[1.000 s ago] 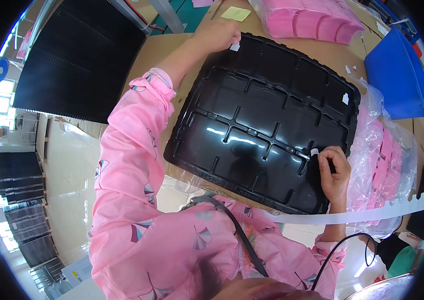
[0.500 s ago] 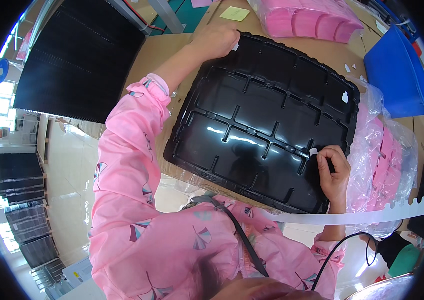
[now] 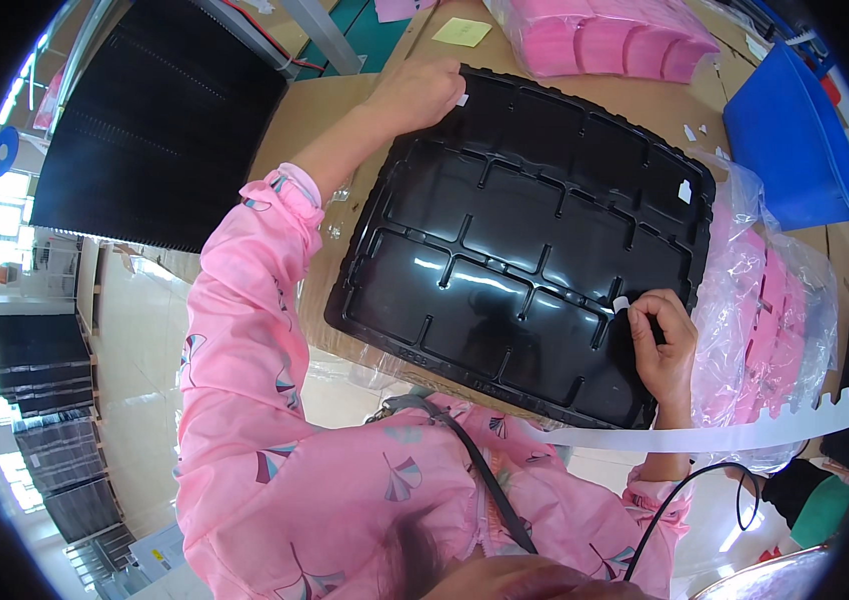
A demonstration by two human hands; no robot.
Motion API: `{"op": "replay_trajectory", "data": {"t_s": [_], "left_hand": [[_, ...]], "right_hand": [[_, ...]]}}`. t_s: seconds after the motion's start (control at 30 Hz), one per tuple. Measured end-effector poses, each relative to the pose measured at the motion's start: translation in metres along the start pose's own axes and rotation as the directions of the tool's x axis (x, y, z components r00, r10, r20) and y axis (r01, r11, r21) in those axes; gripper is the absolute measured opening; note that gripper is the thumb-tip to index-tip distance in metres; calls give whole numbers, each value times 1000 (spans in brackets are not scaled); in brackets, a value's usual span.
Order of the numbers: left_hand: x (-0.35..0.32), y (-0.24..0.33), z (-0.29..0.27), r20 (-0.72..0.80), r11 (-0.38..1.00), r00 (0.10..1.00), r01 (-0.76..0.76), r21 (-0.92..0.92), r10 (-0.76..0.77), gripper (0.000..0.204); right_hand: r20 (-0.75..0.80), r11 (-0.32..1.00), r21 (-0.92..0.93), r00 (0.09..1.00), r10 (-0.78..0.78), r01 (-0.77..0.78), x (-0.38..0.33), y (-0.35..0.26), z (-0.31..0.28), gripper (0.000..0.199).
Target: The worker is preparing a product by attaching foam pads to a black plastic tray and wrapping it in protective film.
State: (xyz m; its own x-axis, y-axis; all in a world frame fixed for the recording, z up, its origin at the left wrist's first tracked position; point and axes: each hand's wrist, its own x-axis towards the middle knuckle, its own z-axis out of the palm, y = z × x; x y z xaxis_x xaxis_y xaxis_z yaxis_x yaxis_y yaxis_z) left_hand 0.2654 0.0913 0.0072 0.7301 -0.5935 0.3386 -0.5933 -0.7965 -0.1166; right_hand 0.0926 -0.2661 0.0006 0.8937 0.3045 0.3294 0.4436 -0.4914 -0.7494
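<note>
At the right fingers [image 3: 663,304], a small white tab [image 3: 622,303].

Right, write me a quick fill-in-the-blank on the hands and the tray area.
1. The left hand is at the far ____ corner of the black tray.
2. A small tab at the tips of the right hand is coloured ____.
3. The bin right of the tray is coloured ____.

Missing words: left; white; blue.

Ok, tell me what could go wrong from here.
The small white tab, pinched in the right hand over the black tray, might slip. The white notched strip crosses in front of the right forearm in this view, so it could snag if that arm moves.
</note>
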Motion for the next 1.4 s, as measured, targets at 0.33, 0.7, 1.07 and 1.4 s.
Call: {"op": "replay_trajectory", "data": {"t_s": [0.33,0.7,1.07,1.4], "left_hand": [[-9,1,-5,24,1000,1000,-7,15,6,7],[15,-5,-14,242,990,965,124,-69,-104,13],[16,-5,-9,174,999,984,37,4,-37,8],[11,-2,-10,141,999,989,41,10,-42,10]], "right_hand": [[-1,1000,8,1000,13,-13,0,-1,0,5],[-3,1000,-15,1000,10,-10,1,-1,1,5],[0,1000,0,1000,18,-18,1,-2,1,5],[2,1000,2,1000,8,-8,2,-1,1,6]]}}
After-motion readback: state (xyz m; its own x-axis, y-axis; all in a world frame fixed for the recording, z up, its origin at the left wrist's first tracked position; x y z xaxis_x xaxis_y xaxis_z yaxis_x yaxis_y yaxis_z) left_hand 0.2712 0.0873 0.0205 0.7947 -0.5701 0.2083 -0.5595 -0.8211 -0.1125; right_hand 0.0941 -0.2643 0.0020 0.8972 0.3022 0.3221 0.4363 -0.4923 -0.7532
